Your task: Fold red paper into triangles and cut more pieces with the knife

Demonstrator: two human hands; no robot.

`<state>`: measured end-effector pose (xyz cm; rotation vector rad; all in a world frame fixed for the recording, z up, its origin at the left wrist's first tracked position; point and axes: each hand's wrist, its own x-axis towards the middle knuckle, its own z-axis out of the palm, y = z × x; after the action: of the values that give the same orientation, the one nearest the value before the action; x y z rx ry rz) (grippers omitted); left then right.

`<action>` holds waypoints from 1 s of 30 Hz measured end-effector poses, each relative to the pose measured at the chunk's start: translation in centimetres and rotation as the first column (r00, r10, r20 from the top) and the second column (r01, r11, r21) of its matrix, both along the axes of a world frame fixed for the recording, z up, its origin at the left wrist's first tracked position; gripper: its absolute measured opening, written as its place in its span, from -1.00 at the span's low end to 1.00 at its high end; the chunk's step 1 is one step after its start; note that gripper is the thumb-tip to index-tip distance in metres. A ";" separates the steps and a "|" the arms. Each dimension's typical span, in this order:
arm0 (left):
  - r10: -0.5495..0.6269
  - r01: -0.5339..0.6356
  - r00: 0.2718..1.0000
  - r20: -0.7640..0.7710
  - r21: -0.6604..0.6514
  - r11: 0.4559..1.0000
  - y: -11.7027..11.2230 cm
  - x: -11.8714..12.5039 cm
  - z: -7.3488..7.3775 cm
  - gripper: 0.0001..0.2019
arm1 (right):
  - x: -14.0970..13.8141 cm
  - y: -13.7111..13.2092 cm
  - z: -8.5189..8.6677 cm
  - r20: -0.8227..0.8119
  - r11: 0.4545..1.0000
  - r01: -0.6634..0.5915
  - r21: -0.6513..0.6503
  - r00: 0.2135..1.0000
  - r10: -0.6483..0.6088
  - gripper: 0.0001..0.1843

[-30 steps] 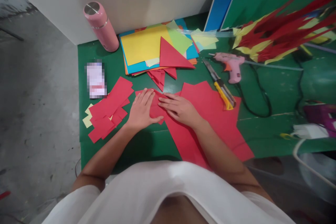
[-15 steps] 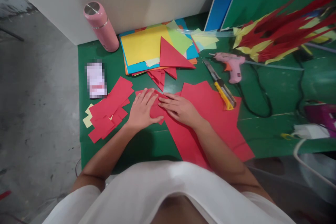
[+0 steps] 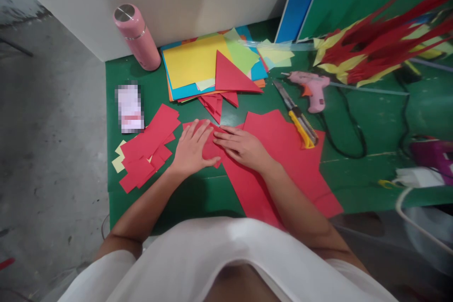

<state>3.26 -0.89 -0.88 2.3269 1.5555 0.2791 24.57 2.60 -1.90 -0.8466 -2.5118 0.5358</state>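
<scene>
My left hand [image 3: 193, 146] lies flat with fingers spread on a piece of red paper [image 3: 209, 152] at the middle of the green table. From the right, my right hand [image 3: 242, 147] rests on the same piece near its edge, fingers stretched out and side by side. Both palms partly hide this paper. Under my right forearm spread larger red sheets [image 3: 290, 165], overlapping one another. A utility knife [image 3: 299, 120] with a yellow handle lies across their upper right part, its blade out. Cut red strips [image 3: 150, 139] are heaped left of my left hand.
Behind my hands lies a stack of coloured paper [image 3: 191, 63] topped by a red triangle [image 3: 233, 75]. A pink bottle [image 3: 139, 40] and a blurred-out phone [image 3: 130, 108] stand left. Right are a pink glue gun [image 3: 313, 89] with its cord, and red-yellow paper flames [image 3: 375, 40].
</scene>
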 end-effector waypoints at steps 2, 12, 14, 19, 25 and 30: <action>-0.001 0.001 1.000 0.001 -0.006 1.000 0.0 0.0 0.1 -0.19 | 0.0 0.0 0.1 0.001 1.000 0.003 -0.008 1.000 -0.003 -0.62; -0.005 0.005 1.000 -0.010 0.002 1.000 0.0 0.0 0.0 -0.20 | 0.0 0.0 -0.1 -0.010 1.000 -0.005 0.012 1.000 0.005 -0.63; -0.006 0.006 1.000 -0.007 0.005 1.000 0.0 0.0 0.0 -0.22 | -0.1 0.0 -0.1 -0.016 1.000 0.004 0.021 1.000 -0.003 -0.63; -0.008 0.008 1.000 0.005 0.010 1.000 -0.1 0.0 0.1 -0.33 | -0.4 -0.1 0.2 0.017 0.999 0.035 0.033 0.999 -0.036 -0.65; -0.008 0.007 1.000 0.022 0.041 0.999 -0.2 0.0 -0.1 -0.38 | -0.5 -0.1 0.4 0.025 0.999 0.034 0.008 0.999 -0.034 -0.63; -0.002 0.002 1.000 0.016 0.017 1.000 -0.2 0.2 -0.1 -0.34 | -0.6 0.1 0.7 0.019 1.000 0.014 -0.014 1.000 -0.014 -0.62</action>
<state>3.46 -1.10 -1.01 2.3332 1.5494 0.3114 23.93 2.72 -1.20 -0.8777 -2.5205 0.5444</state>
